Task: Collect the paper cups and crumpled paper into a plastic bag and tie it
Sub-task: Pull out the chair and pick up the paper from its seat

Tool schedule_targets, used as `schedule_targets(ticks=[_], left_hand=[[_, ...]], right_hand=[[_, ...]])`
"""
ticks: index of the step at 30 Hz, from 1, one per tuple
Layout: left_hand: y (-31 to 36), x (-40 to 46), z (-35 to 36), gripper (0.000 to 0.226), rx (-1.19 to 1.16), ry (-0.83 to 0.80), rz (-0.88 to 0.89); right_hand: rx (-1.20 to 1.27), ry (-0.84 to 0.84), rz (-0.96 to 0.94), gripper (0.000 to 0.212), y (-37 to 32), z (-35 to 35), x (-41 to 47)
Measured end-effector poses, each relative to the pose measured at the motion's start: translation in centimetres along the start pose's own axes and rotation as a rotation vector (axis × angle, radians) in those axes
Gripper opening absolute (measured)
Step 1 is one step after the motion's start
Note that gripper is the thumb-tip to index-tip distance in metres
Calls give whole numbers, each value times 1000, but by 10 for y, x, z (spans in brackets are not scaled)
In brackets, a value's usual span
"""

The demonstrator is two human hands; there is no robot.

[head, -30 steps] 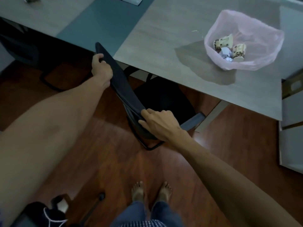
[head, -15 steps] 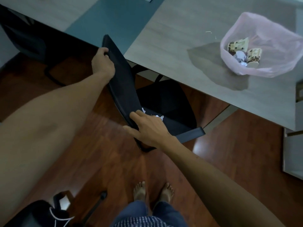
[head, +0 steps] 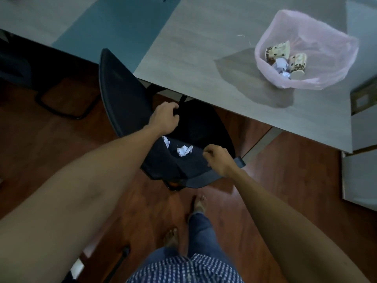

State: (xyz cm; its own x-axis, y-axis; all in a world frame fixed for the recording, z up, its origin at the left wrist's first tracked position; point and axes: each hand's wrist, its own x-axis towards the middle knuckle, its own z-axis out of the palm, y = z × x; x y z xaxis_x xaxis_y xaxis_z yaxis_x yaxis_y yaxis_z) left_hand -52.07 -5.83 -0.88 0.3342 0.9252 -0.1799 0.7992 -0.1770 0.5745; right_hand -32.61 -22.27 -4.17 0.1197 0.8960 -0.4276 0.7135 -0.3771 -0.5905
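Note:
A pink plastic bag stands open on the grey table at the far right. It holds two spotted paper cups and crumpled paper. A black chair is pulled out from the table. Two white crumpled papers lie on its seat. My left hand is curled around a dark part of the chair at the seat's far side. My right hand hovers over the seat's near right edge, fingers curled, holding nothing.
The table's edge runs diagonally above the chair, with a table leg to its right. A pale cabinet stands at the right. Another dark chair sits at the far left. My bare feet stand on the wooden floor.
Both hands have left the chair's backrest. The chair now stands turned away from the table with its seat and two crumpled papers exposed. My left hand moved down onto the chair by the seat.

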Motion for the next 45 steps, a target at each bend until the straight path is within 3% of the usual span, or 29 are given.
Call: schedule_targets(ticks=[4,10,17,21,24,29,33,39,45], left_hand=[[-11,21,43,51,37,-141,-99],[-43,60,110,65,135,-288,-293],[-95,92,203,60,415,-340,-379],[-114,106,241,68,722,-400,-363],[-131,114,260,72,781,-431,-429],[-145,120,272,53,773,-402,-447],[-130,118,261,51,734,-381,-404],[-76,109,212,52,527,-242,-337],[-2,82,146,38,311,-99,-257]], right_hand=[[19,-42,27,12,31,3,36],[-31,-99,10,44,69,27,113],[-110,-248,-40,65,107,97,201],[-185,-307,-58,65,126,140,234],[-209,-297,-82,55,131,162,248],[-155,-281,-57,48,132,166,257],[-67,-216,-32,46,139,142,251],[51,-48,31,39,133,78,218],[15,93,66,37,100,1,160]])
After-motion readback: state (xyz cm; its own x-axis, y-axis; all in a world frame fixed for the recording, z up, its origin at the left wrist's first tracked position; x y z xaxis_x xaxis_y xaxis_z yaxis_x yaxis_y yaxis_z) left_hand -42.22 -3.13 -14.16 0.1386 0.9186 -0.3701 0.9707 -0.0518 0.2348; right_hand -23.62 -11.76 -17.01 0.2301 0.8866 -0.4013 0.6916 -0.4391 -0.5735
